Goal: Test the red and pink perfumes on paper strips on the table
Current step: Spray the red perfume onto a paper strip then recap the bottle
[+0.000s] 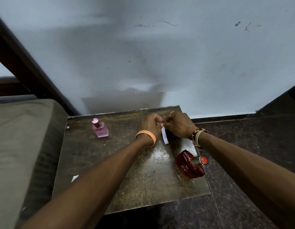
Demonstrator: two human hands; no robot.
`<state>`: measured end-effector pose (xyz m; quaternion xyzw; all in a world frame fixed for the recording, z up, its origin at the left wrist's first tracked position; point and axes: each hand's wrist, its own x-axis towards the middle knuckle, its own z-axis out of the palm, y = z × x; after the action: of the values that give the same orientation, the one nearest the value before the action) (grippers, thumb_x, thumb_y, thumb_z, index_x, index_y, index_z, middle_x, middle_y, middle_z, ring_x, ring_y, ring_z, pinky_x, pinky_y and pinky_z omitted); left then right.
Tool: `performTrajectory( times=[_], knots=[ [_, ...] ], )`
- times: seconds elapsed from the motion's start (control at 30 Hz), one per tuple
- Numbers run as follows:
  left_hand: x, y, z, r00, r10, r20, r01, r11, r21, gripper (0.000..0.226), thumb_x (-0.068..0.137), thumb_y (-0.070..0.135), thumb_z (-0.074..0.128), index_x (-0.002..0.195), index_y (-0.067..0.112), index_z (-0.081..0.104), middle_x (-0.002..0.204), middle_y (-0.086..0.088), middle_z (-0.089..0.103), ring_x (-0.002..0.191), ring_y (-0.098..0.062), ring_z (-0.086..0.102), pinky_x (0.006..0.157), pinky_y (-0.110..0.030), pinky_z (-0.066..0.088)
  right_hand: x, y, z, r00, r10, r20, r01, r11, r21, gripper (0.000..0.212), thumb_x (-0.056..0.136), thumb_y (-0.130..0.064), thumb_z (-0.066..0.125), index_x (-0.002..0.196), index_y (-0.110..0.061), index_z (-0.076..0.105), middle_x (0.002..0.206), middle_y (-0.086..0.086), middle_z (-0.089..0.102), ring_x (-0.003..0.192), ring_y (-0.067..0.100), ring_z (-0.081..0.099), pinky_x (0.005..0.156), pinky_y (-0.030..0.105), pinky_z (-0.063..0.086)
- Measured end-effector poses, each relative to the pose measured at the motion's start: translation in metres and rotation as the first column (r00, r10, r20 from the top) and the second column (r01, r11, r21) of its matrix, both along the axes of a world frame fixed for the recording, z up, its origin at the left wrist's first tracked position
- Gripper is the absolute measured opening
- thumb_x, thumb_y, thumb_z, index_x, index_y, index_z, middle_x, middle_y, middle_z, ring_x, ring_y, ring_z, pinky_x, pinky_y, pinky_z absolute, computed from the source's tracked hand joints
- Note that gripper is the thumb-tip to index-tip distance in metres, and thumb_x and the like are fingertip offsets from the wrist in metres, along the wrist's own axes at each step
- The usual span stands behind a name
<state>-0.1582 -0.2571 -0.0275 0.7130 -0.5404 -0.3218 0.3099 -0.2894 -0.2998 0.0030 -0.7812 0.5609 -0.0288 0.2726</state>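
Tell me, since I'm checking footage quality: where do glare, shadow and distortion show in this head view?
In the head view, glare brightens the worn brown tabletop between the forearms; a soft shadow falls on the pale wall above the table; wide-angle distortion tilts the dark wooden frame at left; the white paper strip, pink glass perfume bottle and red perfume bottle look slightly soft.

Left wrist: plain peach band (147, 136).
Right wrist: patterned orange-and-black bracelets (198, 135).
Right hand (178, 124): finger ring (171, 112).
Sleeves: bare forearms.
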Motion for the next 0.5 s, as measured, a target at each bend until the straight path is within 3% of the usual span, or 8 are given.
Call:
performTrajectory(
  times=[0.1,0.27,0.5],
  knots=[
    [0.000,-0.001,-0.009,0.999,0.000,0.033,-0.001,1.000,0.005,0.012,0.079,0.013,0.065,0.081,0.024,0.062,0.075,0.005,0.064,0.074,-0.016,0.063,0.070,-0.033,0.054,0.001,-0.001,-0.006,0.999,0.033,-0.008,-0.033,0.999,-0.037,0.014,0.089,-0.026,0.067,0.091,-0.015,0.075,0.091,0.007,0.073,0.086,0.025,0.065,0.069,0.026,0.040],
    [0.000,-0.001,-0.016,0.992,-0.046,0.118,0.050,0.998,-0.027,0.013,0.079,0.012,0.060,0.077,0.025,0.059,0.072,0.007,0.061,0.072,-0.017,0.061,0.067,-0.035,0.053,0.002,0.000,-0.013,0.999,0.035,0.004,-0.035,0.993,-0.115,0.013,0.083,-0.023,0.069,0.090,-0.017,0.079,0.087,0.008,0.075,0.085,0.026,0.067,0.068,0.029,0.045],
    [-0.003,-0.005,-0.021,0.976,-0.075,0.204,0.095,0.991,-0.089,0.011,0.080,0.008,0.058,0.082,0.016,0.065,0.079,-0.001,0.066,0.077,-0.019,0.060,0.069,-0.034,0.051,0.002,-0.001,-0.026,1.000,-0.025,0.006,0.025,0.989,-0.148,0.012,0.080,-0.025,0.068,0.084,-0.022,0.078,0.083,0.008,0.074,0.080,0.028,0.066,0.062,0.026,0.040]
  ],
)
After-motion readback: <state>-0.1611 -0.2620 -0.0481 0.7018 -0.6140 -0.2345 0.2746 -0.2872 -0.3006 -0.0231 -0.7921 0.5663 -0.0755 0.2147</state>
